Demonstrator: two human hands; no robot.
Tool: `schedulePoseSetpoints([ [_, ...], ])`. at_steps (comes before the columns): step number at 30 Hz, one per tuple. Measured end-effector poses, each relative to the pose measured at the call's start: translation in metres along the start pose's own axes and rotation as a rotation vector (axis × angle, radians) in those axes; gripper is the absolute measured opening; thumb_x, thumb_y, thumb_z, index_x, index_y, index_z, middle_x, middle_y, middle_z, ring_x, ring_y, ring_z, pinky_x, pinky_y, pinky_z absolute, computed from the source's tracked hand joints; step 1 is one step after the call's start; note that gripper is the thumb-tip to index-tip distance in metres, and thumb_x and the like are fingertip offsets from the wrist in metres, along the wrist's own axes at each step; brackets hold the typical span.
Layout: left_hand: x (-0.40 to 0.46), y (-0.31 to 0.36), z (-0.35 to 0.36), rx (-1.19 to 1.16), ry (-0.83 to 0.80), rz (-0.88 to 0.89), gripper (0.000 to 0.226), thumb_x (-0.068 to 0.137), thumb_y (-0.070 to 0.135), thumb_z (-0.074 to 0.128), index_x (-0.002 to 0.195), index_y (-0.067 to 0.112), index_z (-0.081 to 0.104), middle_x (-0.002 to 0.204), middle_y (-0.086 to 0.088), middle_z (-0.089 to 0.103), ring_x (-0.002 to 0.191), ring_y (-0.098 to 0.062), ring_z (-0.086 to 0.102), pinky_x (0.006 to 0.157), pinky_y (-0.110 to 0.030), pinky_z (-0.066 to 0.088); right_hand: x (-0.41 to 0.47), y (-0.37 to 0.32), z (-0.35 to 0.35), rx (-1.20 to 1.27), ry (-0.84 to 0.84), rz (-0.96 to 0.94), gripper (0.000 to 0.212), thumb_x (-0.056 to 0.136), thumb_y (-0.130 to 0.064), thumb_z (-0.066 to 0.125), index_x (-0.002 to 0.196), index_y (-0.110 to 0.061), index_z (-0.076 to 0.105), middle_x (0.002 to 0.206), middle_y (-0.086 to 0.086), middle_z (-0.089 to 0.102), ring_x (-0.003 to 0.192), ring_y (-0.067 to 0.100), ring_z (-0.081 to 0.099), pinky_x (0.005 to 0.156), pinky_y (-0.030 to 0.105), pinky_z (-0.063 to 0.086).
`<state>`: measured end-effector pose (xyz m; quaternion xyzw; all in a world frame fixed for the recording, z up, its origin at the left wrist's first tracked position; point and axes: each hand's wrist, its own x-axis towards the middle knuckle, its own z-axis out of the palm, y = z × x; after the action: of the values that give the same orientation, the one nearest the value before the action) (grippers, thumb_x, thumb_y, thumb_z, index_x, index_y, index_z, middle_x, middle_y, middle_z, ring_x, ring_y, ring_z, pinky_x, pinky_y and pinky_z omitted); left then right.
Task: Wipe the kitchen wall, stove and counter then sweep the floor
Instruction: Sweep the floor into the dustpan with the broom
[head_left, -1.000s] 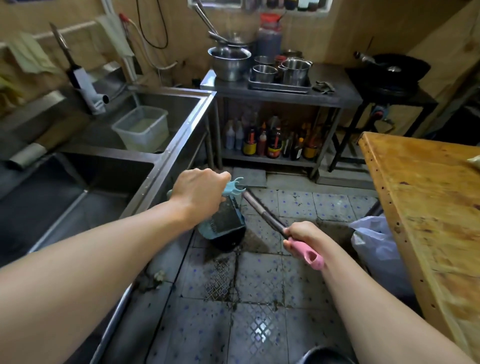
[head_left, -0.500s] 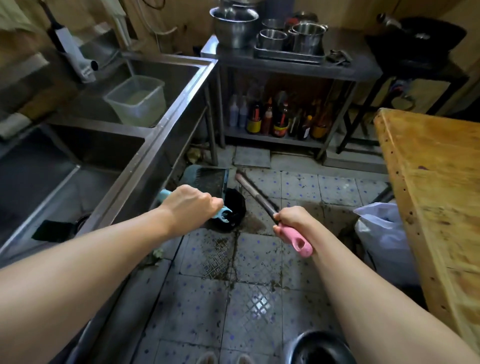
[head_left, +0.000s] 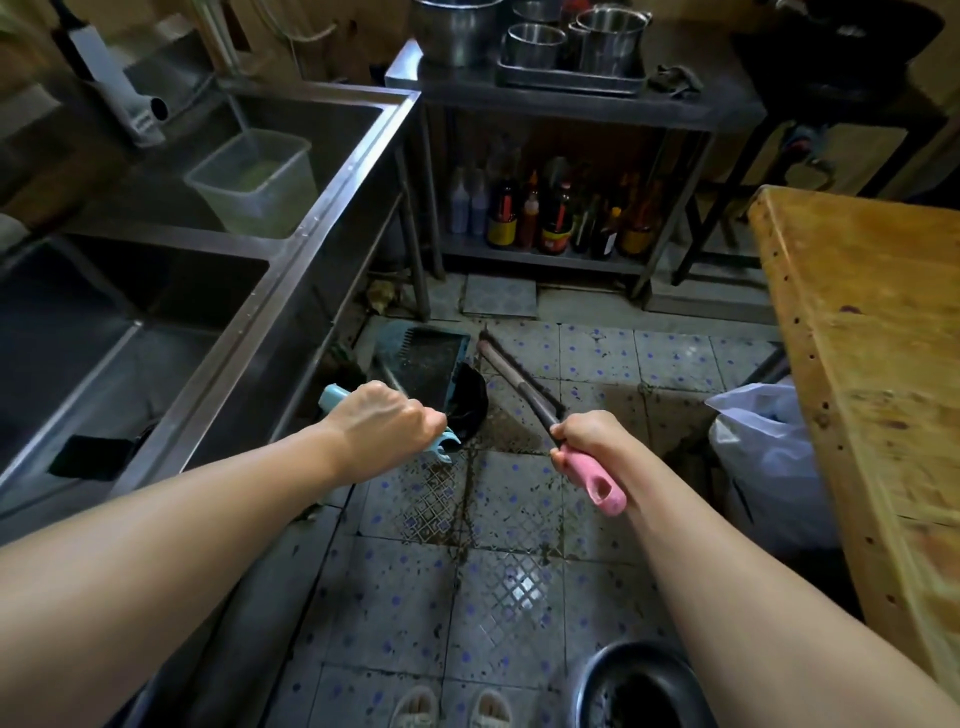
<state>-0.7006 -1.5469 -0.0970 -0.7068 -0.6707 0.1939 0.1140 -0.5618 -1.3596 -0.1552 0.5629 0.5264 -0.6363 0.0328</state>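
My left hand (head_left: 382, 423) is closed around the light blue handle of a teal dustpan (head_left: 423, 364), whose pan lies low over the tiled floor (head_left: 498, 587) by the sink unit's leg. My right hand (head_left: 589, 439) grips the pink end of a broom handle (head_left: 522, 374), a dark shaft slanting away toward the floor beside the dustpan. A dark broom head (head_left: 470, 408) shows between the pan and the shaft. Dirt and dark stains cover the tiles under both hands.
A steel double sink (head_left: 249, 322) runs along the left with a plastic tub (head_left: 257, 182) in it. A steel shelf (head_left: 561, 104) ahead carries pots above and sauce bottles (head_left: 550, 218) below. A wooden table (head_left: 872, 374), a white bag (head_left: 763, 457) and a dark bowl (head_left: 636, 686) are on the right.
The dustpan has tipped down from hanging near upright to lying low by the floor. My view has dropped toward the tiles; both hands keep their grips.
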Motion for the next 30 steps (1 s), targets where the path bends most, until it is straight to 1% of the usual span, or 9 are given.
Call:
schedulePoseSetpoints([
  [6,0.009,0.004,0.000,0.023,-0.049,-0.039,0.027,0.049,0.007,0.076,0.055,0.020,0.053,0.038,0.005,0.050,0.026,-0.013,0.047,0.039,-0.016,0.018,0.002,0.003,-0.001,0.027,-0.019,0.020,0.004,0.093,-0.002,0.047,0.096,0.001,0.046,0.072,0.014,0.047,0.028,0.013,0.043,0.032,0.017,0.037],
  [10,0.005,-0.009,-0.002,-0.016,0.044,-0.073,0.018,0.050,0.003,0.061,0.053,0.018,0.053,0.037,0.004,0.050,0.025,-0.015,0.047,0.039,-0.016,0.018,0.001,0.001,-0.005,0.027,-0.028,0.025,0.006,0.093,0.000,0.046,0.087,-0.001,0.047,0.070,0.014,0.046,0.026,0.012,0.041,0.031,0.015,0.037],
  [12,0.005,-0.012,-0.007,0.014,0.036,-0.089,0.016,0.051,0.003,0.055,0.054,0.018,0.053,0.037,0.004,0.050,0.026,-0.015,0.048,0.039,-0.016,0.018,-0.001,-0.003,-0.006,0.015,-0.031,0.024,0.009,0.094,0.000,0.045,0.085,-0.001,0.046,0.069,0.013,0.045,0.024,0.012,0.040,0.031,0.015,0.037],
  [14,0.006,-0.011,-0.010,0.035,0.007,-0.096,0.017,0.064,0.003,0.050,0.066,0.018,0.057,0.050,0.003,0.060,0.039,-0.016,0.059,0.041,-0.020,0.022,-0.001,-0.005,-0.005,0.014,-0.034,0.024,0.009,0.094,0.000,0.044,0.085,-0.001,0.044,0.068,0.012,0.044,0.022,0.011,0.040,0.031,0.014,0.036],
  [16,0.010,-0.012,-0.016,0.017,-0.077,-0.132,0.021,0.082,0.004,0.043,0.088,0.017,0.057,0.076,0.000,0.069,0.066,-0.021,0.069,0.049,-0.025,0.032,-0.001,-0.007,-0.007,0.026,-0.048,0.036,0.009,0.095,-0.002,0.043,0.086,-0.001,0.044,0.069,0.012,0.045,0.022,0.011,0.040,0.031,0.014,0.036],
  [20,0.013,-0.025,-0.045,-0.009,-0.139,-0.200,0.026,0.089,0.004,0.035,0.106,0.016,0.050,0.097,-0.001,0.067,0.089,-0.026,0.067,0.059,-0.029,0.035,-0.001,-0.015,-0.015,0.040,-0.069,0.031,0.012,0.097,-0.003,0.038,0.089,-0.003,0.047,0.070,0.011,0.046,0.024,0.011,0.042,0.030,0.013,0.035],
  [24,0.016,-0.034,-0.074,-0.005,-0.152,-0.276,0.027,0.089,0.004,0.036,0.109,0.018,0.048,0.099,0.000,0.066,0.092,-0.027,0.066,0.060,-0.029,0.033,-0.004,-0.032,-0.028,-0.013,-0.136,0.076,0.014,0.097,-0.011,0.033,0.096,-0.013,0.047,0.064,0.007,0.050,0.033,0.010,0.046,0.032,0.014,0.034],
  [28,0.024,-0.038,-0.100,-0.068,-0.089,-0.359,0.020,0.088,0.010,0.044,0.106,0.017,0.050,0.096,-0.003,0.067,0.090,-0.031,0.065,0.063,-0.031,0.035,-0.022,-0.056,-0.044,0.063,-0.210,0.114,0.019,0.099,-0.012,0.029,0.083,-0.012,0.039,0.042,0.007,0.047,0.024,0.012,0.043,0.030,0.010,0.034],
  [30,0.028,-0.040,-0.111,-0.087,-0.026,-0.407,0.014,0.088,0.016,0.051,0.102,0.019,0.051,0.093,-0.002,0.068,0.086,-0.031,0.065,0.062,-0.031,0.036,-0.028,-0.063,-0.053,0.089,-0.238,0.128,0.020,0.098,-0.014,0.032,0.080,-0.010,0.040,0.040,0.007,0.047,0.025,0.012,0.044,0.029,0.010,0.034],
])
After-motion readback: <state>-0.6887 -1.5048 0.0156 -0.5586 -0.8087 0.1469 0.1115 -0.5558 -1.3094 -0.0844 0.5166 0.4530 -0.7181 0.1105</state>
